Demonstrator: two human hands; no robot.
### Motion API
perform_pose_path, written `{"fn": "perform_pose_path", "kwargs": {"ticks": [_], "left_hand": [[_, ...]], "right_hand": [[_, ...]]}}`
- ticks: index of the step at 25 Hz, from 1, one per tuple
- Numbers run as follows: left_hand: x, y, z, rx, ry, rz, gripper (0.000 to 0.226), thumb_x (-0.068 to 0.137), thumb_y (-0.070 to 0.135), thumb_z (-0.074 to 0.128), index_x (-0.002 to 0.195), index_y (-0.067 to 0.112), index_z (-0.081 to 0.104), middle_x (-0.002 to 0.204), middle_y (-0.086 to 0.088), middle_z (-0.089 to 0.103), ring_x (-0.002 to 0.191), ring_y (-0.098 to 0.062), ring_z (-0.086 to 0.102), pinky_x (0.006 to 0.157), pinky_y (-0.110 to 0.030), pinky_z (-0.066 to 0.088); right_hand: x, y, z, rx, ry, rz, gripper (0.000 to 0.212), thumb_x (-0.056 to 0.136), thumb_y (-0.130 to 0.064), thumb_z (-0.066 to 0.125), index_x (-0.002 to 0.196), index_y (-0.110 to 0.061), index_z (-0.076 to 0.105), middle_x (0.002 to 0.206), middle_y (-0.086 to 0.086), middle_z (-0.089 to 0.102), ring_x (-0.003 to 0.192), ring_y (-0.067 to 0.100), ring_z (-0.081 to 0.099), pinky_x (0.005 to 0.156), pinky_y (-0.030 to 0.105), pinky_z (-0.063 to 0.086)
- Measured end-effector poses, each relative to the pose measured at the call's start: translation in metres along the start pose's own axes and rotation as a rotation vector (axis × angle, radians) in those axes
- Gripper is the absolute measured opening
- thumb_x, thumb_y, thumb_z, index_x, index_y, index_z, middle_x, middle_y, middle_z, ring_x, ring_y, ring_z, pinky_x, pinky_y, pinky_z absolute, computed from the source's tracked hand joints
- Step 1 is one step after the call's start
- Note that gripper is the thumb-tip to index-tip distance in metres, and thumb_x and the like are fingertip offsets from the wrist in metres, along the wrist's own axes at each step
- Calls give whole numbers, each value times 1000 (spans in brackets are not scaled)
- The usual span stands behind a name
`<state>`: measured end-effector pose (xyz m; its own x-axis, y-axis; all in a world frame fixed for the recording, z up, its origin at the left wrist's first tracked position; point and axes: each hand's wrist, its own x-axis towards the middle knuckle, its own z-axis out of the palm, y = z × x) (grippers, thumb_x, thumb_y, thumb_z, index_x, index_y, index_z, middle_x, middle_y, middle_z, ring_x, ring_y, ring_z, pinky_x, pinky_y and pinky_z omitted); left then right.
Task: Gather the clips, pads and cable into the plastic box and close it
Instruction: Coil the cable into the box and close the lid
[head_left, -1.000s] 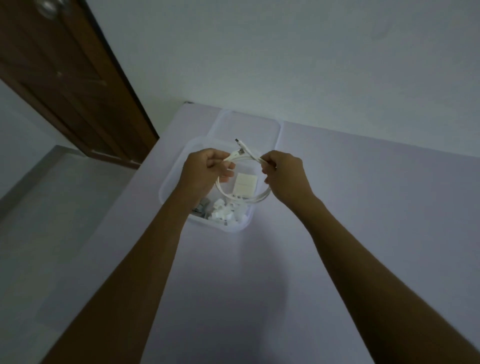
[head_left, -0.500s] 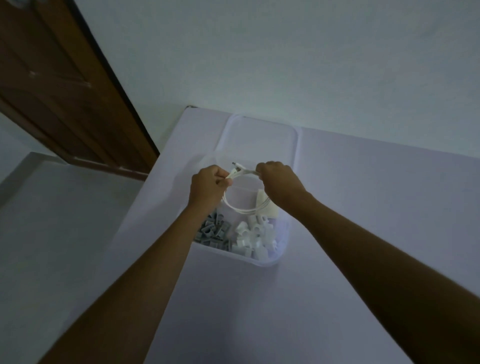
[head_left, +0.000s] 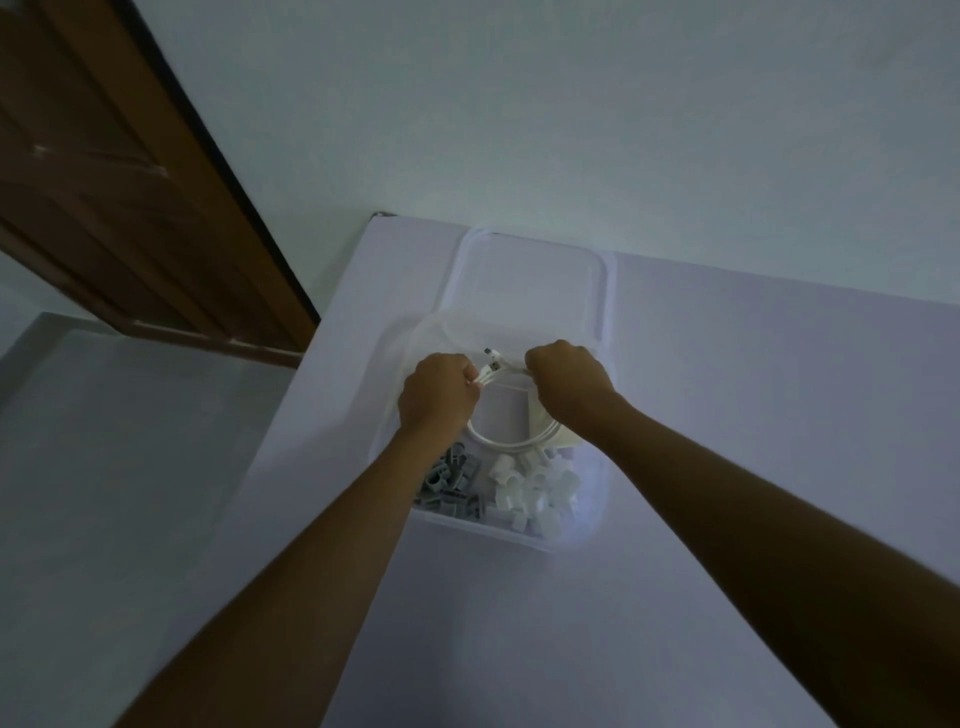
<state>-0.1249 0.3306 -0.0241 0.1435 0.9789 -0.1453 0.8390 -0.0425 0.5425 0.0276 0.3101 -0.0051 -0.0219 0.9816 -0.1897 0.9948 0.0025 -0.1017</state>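
A clear plastic box (head_left: 592, 525) stands open on the pale table. Inside its near end lie several grey clips (head_left: 452, 480) on the left and several white clips (head_left: 535, 493) on the right. A pale pad (head_left: 563, 439) shows partly under my right wrist. A coiled white cable (head_left: 511, 444) hangs down into the box, its plug ends sticking up between my fists. My left hand (head_left: 439, 395) and my right hand (head_left: 569, 382) both grip the top of the coil over the box. The clear lid (head_left: 530, 278) lies flat just behind the box.
The table's left edge (head_left: 311, 374) runs diagonally close to the box, with the floor beyond it. A brown wooden door (head_left: 119, 171) stands at the far left. A plain wall rises behind the table.
Both hands have lowered the coiled cable from above the box down into it, and they have drawn closer together. The view has shifted, so the box looks nearer.
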Motion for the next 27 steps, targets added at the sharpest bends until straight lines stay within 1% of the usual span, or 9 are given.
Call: {"fn": "perform_pose_path", "kwargs": {"ticks": [5,7,10,13,15,18,21,25,27], "left_hand": [[-2,-4,-2,30,26,37,16,85,14,63,98,8,71,101,-15,70,92,-32,66,79,-37,55],[-6,-1,-13,-9,74,73,18,87,12,61,103,8,69,103,-13,70,94,-29,65,82,-38,54],[-6,9,-37,-131,208,164,12,88,8,58,95,8,68,94,-9,71,85,-23,65,77,-37,54],[12,22,-58,-274,330,229,10,90,11,56,87,7,65,87,-8,69,73,-21,63,67,-33,52],[37,24,-63,-281,370,192,12,90,11,55,87,5,65,88,-9,69,74,-18,60,66,-27,47],[86,14,-56,-222,322,59,15,90,11,53,94,5,66,98,-11,70,86,-20,63,73,-23,44],[127,-4,-44,-183,139,-109,25,88,20,57,107,5,64,108,-15,69,99,-31,65,90,-36,52],[146,-5,-27,-39,-50,-112,33,83,25,66,108,3,67,114,-15,67,109,-30,62,94,-33,47],[149,-3,-22,13,-97,-113,30,82,18,67,108,3,67,117,-15,66,111,-30,60,93,-31,46]], "right_hand": [[-6,-2,-10,21,4,46,36,84,9,49,60,-11,32,61,2,36,64,23,50,60,27,39],[-11,-1,-20,84,56,72,31,87,2,54,62,-8,41,63,4,46,64,23,55,60,27,40],[-24,6,-39,265,264,118,17,92,-13,56,84,-1,65,81,10,68,76,27,64,70,33,51],[-27,21,-57,485,498,265,20,92,-19,57,87,-3,68,77,6,68,72,23,61,68,32,48],[-15,36,-60,552,533,404,20,93,-19,54,86,-4,66,73,3,61,69,18,54,65,27,39],[13,60,-47,498,440,551,17,92,-6,47,85,-1,62,79,8,60,73,21,54,65,28,37],[36,76,-32,453,234,600,16,92,-8,52,78,0,56,80,11,58,78,27,60,64,29,41],[55,85,-18,537,19,684,26,86,-2,57,62,-5,49,60,10,62,48,19,59,42,20,41],[57,87,-11,562,15,714,25,83,2,55,61,-5,48,56,10,58,47,19,56,40,21,40]]}}
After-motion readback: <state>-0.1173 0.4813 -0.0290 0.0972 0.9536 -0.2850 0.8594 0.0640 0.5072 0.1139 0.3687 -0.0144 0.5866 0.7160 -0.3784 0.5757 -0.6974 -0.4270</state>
